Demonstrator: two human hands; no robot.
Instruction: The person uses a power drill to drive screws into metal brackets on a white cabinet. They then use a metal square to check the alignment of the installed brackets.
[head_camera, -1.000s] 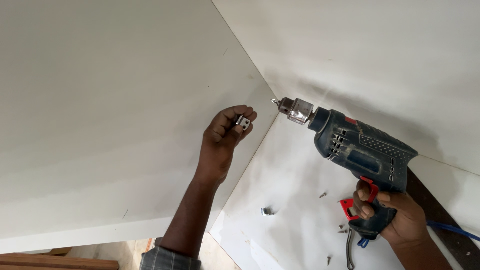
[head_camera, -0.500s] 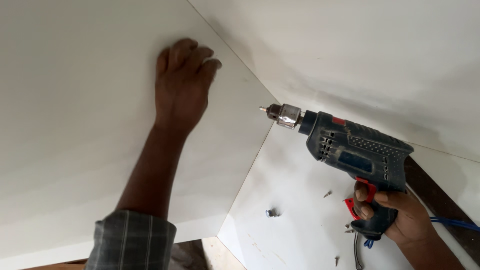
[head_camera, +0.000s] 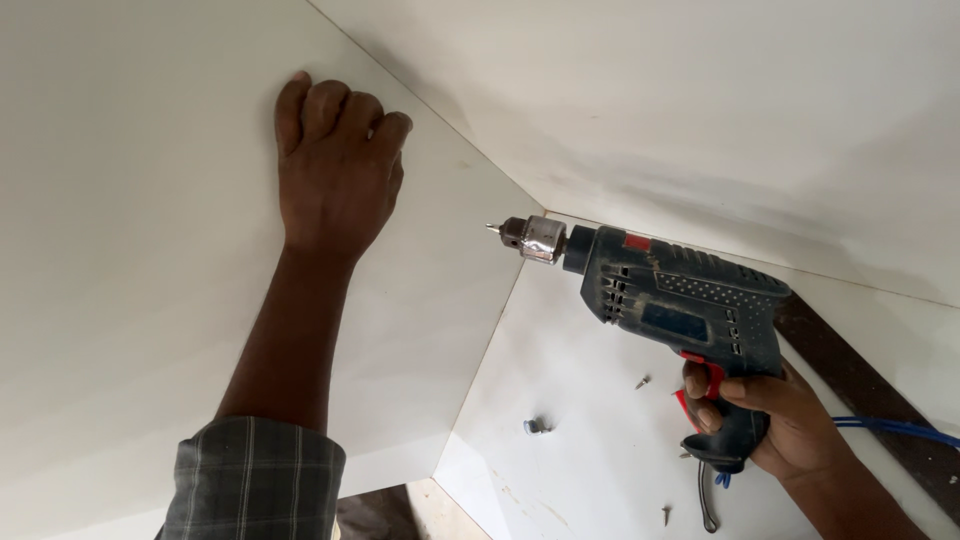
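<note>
Fingers of the right hand (head_camera: 775, 420) wrap the grip of a blue power drill (head_camera: 670, 300), its bit aimed at the white side panel (head_camera: 120, 330); farther up, the left hand (head_camera: 335, 170), fingers curled, empty, braces that panel.

The left hand (head_camera: 335, 165) no longer pinches the small metal bracket near the drill's tip as it did a second ago; it now presses knuckles-up against the white side panel (head_camera: 120, 300), higher and farther from the chuck than half a second ago, with its fingers (head_camera: 345, 105) curled. The drill (head_camera: 670, 300) in the right hand (head_camera: 775, 420) sits slightly lower, its bit pointing at bare panel below the left fingers.
</note>
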